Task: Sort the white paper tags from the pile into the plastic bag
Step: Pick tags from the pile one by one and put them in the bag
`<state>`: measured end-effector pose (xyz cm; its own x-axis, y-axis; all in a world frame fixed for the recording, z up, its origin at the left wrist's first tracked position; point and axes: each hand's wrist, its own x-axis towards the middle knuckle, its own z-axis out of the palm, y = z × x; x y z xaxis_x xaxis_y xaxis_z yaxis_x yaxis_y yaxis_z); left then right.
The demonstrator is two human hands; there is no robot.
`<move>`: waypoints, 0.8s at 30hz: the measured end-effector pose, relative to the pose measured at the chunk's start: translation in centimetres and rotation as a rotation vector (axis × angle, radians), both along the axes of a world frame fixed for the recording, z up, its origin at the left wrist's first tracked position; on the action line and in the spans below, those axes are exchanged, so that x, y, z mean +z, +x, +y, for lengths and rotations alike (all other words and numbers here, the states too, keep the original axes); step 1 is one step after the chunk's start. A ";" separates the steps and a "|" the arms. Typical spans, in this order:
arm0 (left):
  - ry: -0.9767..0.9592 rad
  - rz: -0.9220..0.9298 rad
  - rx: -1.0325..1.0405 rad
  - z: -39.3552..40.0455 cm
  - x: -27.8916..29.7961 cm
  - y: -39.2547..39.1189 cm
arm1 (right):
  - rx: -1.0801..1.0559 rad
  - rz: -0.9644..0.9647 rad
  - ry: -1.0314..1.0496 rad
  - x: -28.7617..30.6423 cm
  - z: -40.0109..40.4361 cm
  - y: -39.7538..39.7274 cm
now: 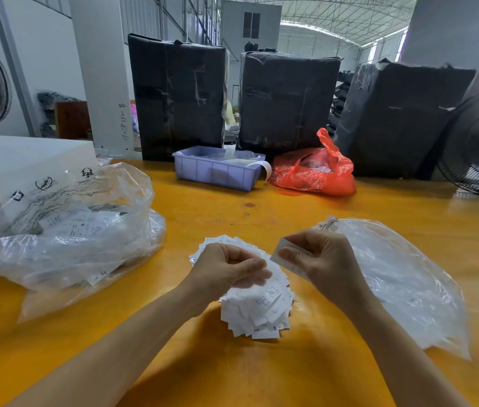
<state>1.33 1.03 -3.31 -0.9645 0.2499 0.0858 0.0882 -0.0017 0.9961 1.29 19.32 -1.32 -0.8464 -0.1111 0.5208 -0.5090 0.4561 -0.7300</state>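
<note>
Tag in right grip

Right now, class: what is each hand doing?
Left hand: fingers curled, pinching at the top of the tag pile.
Right hand: pinching a single white tag.
</note>
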 end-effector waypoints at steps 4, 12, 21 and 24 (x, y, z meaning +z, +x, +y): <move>-0.020 0.007 -0.012 0.0 0.0 0.0 | 0.006 0.022 0.007 0.0 -0.1 0.0; -0.054 0.012 -0.062 0.0 0.0 0.1 | -0.033 0.087 0.129 -0.4 -0.2 0.0; -0.088 0.005 -0.115 -0.1 0.0 0.1 | 0.043 0.125 0.181 -0.5 -0.4 0.1; -0.087 0.004 -0.111 -0.2 0.0 0.1 | 0.025 0.162 0.152 -0.5 -0.4 0.1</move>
<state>1.44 0.83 -3.27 -0.9302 0.3616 0.0628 0.0960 0.0747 0.9926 1.34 18.90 -1.81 -0.7488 -0.2186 0.6257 -0.6267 0.5408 -0.5611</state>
